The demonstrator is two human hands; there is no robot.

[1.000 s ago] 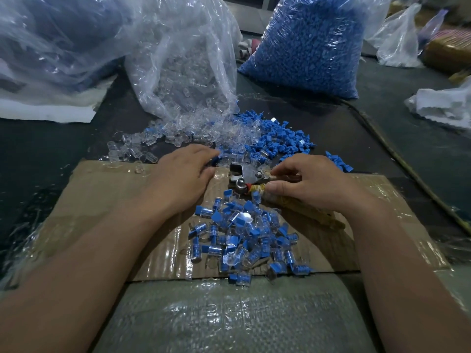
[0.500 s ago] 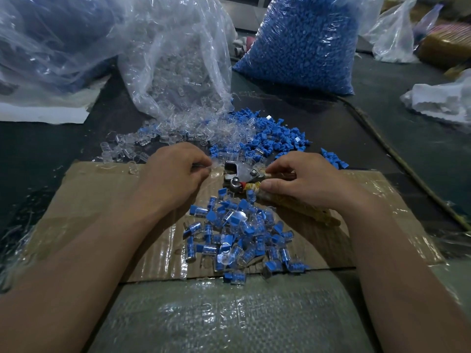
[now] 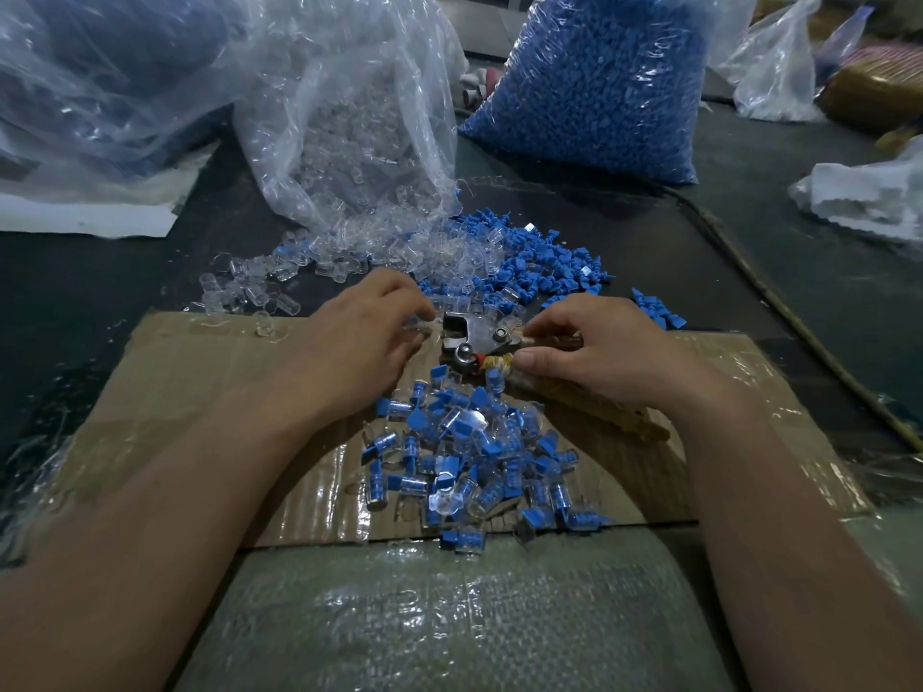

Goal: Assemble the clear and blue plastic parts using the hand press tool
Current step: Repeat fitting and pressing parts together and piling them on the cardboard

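Observation:
The hand press tool [image 3: 472, 339], metal-jawed with wrapped handles, lies on the cardboard sheet [image 3: 210, 372]. My right hand [image 3: 594, 347] grips its handles just behind the jaws. My left hand [image 3: 359, 342] is at the jaws' left side, fingertips pinching what looks like a small clear part; the part itself is mostly hidden. Loose clear parts [image 3: 359, 257] and loose blue parts [image 3: 544, 267] lie heaped just beyond the tool. A pile of assembled clear-and-blue pieces [image 3: 469, 457] sits on the cardboard between my forearms.
An open bag of clear parts [image 3: 349, 117] and a full bag of blue parts [image 3: 594, 87] stand behind the heaps. More plastic bags [image 3: 100, 77] lie far left. White wrapping [image 3: 864, 197] lies at the right. Bubble wrap [image 3: 449, 621] covers the near edge.
My left hand has drawn back slightly from the heap of parts and now sits against the tool's jaws. My right hand stays on the handles.

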